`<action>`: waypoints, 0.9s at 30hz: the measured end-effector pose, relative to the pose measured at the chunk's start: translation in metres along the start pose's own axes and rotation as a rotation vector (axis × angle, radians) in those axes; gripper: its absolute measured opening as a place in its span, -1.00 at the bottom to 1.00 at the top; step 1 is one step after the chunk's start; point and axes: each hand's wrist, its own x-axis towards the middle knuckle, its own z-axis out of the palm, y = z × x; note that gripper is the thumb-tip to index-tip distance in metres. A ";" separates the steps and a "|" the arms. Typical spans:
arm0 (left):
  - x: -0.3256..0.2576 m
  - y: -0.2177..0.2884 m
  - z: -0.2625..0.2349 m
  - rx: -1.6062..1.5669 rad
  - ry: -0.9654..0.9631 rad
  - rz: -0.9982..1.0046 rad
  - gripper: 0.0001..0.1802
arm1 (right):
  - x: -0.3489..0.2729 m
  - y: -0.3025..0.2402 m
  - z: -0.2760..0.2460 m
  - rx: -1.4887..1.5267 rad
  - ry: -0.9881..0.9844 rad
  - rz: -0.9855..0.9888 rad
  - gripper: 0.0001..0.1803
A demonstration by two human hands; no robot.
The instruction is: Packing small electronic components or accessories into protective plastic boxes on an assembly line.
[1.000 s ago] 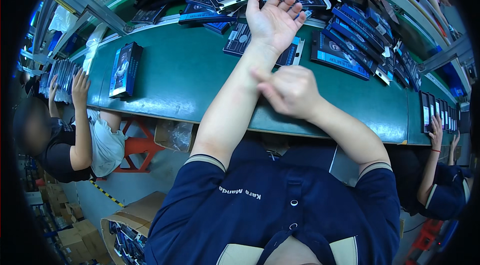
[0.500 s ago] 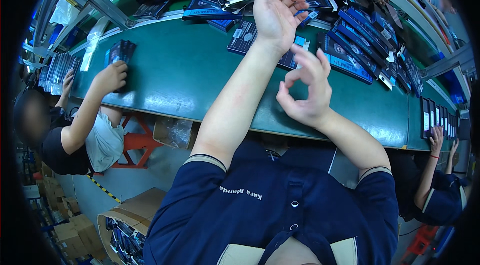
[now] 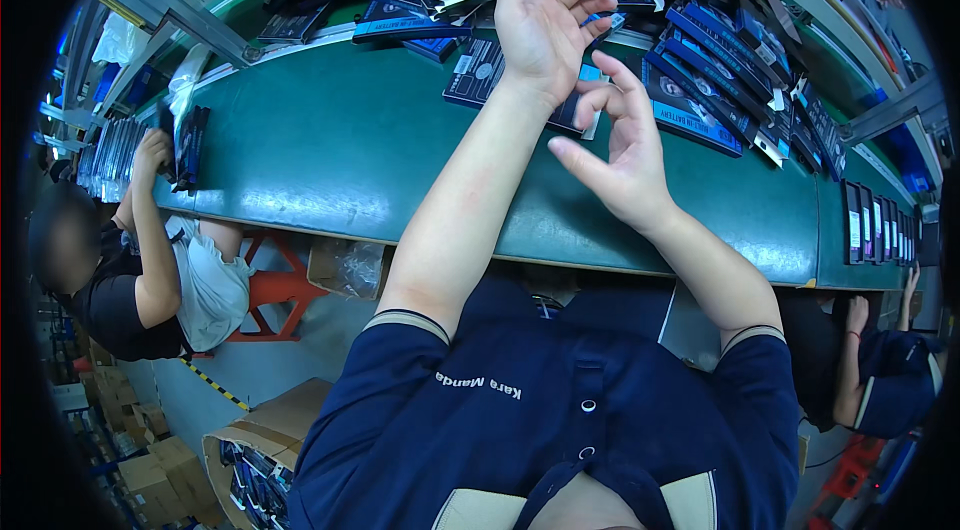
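Observation:
My left hand [image 3: 545, 35] is raised over the far part of the green workbench [image 3: 380, 160], palm up and fingers apart, with nothing in it. Beside it and nearer to me, my right hand [image 3: 628, 155] is also open, thumb spread away from its curved fingers. Under my left wrist lies a flat dark box [image 3: 478, 75] with pale print, partly hidden by my arm. A dark box with a blue edge [image 3: 695, 128] lies just right of my right hand.
More flat boxes [image 3: 415, 27] are heaped along the bench's back, and a leaning pile [image 3: 715, 55] stands at right. A co-worker [image 3: 140, 270] handles dark boxes at left; another [image 3: 885, 380] sits at right by a row of black trays [image 3: 875, 225]. A carton [image 3: 265, 430] stands below.
My right hand's fingers have spread from a near-ring of thumb and finger. My left hand has barely moved. The left co-worker's boxes have shifted left; the right co-worker's hand has dropped from the trays.

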 end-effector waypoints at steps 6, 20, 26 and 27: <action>-0.001 -0.003 -0.002 -0.008 -0.021 -0.033 -0.26 | -0.004 -0.005 -0.003 -0.019 0.017 0.112 0.01; -0.002 0.013 0.013 -0.588 -0.582 -0.248 0.04 | 0.007 -0.011 -0.018 0.249 0.325 0.218 0.05; -0.011 0.012 0.018 -0.711 -0.474 -0.317 0.10 | 0.017 -0.008 -0.043 0.611 0.312 0.316 0.14; -0.011 0.011 0.018 -0.627 -0.432 -0.299 0.11 | 0.018 -0.011 -0.041 0.608 0.310 0.314 0.14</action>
